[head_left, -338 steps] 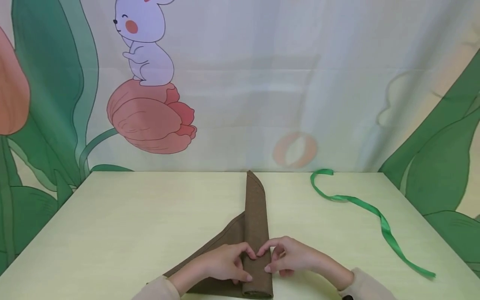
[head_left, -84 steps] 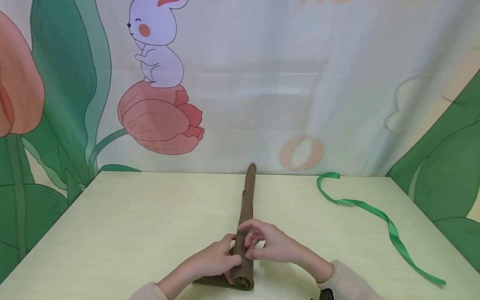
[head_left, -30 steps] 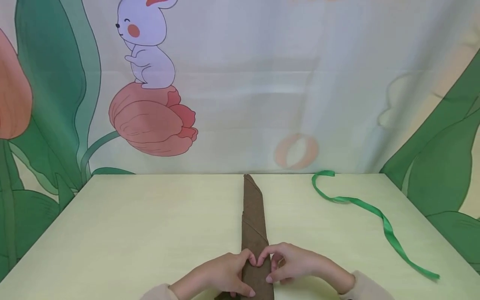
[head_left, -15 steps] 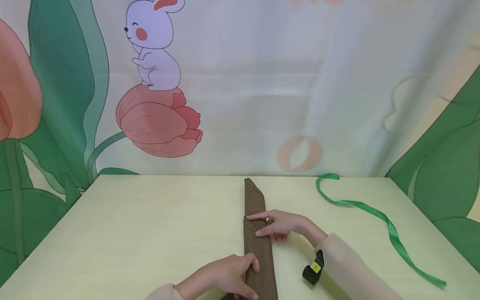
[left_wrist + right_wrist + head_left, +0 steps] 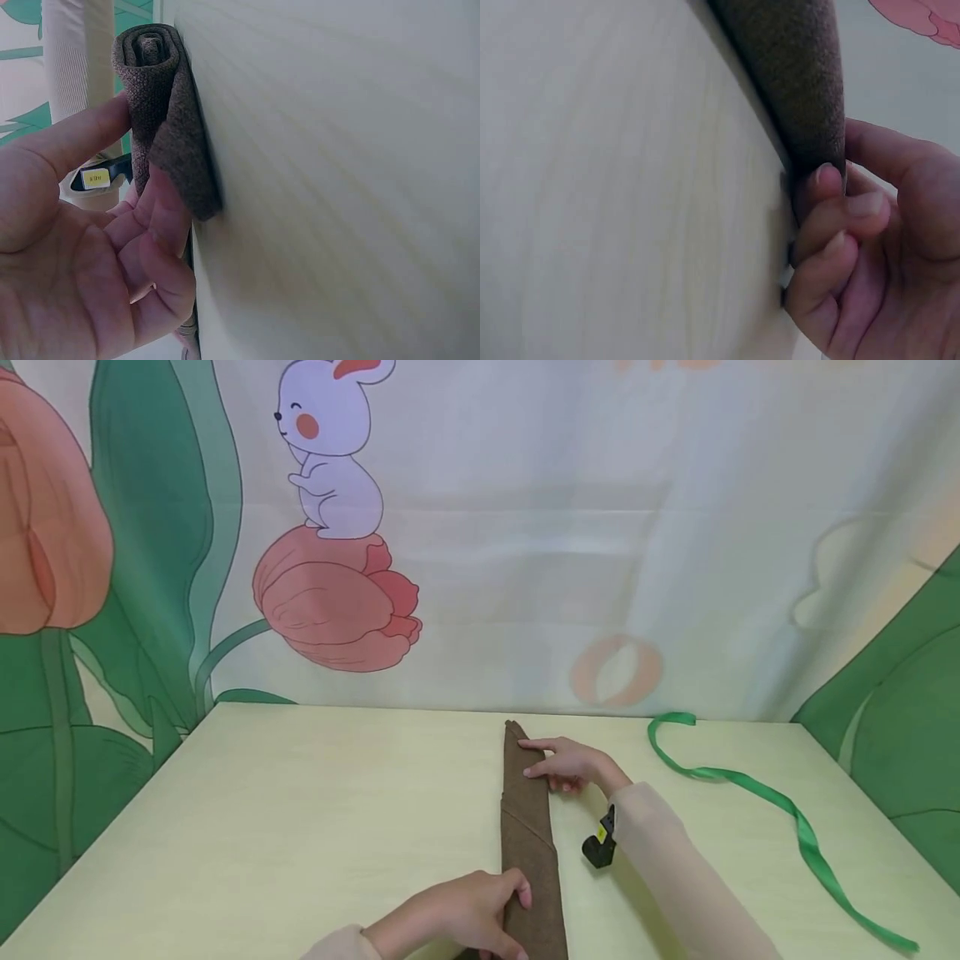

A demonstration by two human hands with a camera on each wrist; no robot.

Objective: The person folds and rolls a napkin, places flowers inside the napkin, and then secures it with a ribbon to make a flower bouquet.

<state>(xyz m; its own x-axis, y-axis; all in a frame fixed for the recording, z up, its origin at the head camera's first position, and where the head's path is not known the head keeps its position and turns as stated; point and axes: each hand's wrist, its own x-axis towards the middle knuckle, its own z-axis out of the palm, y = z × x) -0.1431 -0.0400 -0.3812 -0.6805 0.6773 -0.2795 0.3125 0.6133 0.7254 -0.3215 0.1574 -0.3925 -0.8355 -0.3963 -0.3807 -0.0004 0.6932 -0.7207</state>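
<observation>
A brown cloth (image 5: pixel 529 827), rolled into a long flattened strip, lies lengthwise on the table, its far end tapering to a point. My left hand (image 5: pixel 476 906) grips the near part from the left, thumb over the top. In the left wrist view the roll's spiral end (image 5: pixel 150 56) shows, and a loose flap (image 5: pixel 186 165) of cloth hangs by the curled fingers. Near the tapered end my right hand (image 5: pixel 572 763) pinches the cloth from the right; the right wrist view has its fingertips (image 5: pixel 826 178) at the narrow end. The near end is cut off in the head view.
A green ribbon (image 5: pixel 802 835) lies in a wavy line on the right of the pale table (image 5: pixel 300 810). Behind the far edge hangs a printed curtain (image 5: pixel 487 568) with a rabbit and tulips. A black wrist camera (image 5: pixel 600 847) sits below the right sleeve.
The cloth has gone from partly spread to a narrow roll. Over the last second my right hand has slid from beside the left hand to the far tip. My left hand stays at the near part.
</observation>
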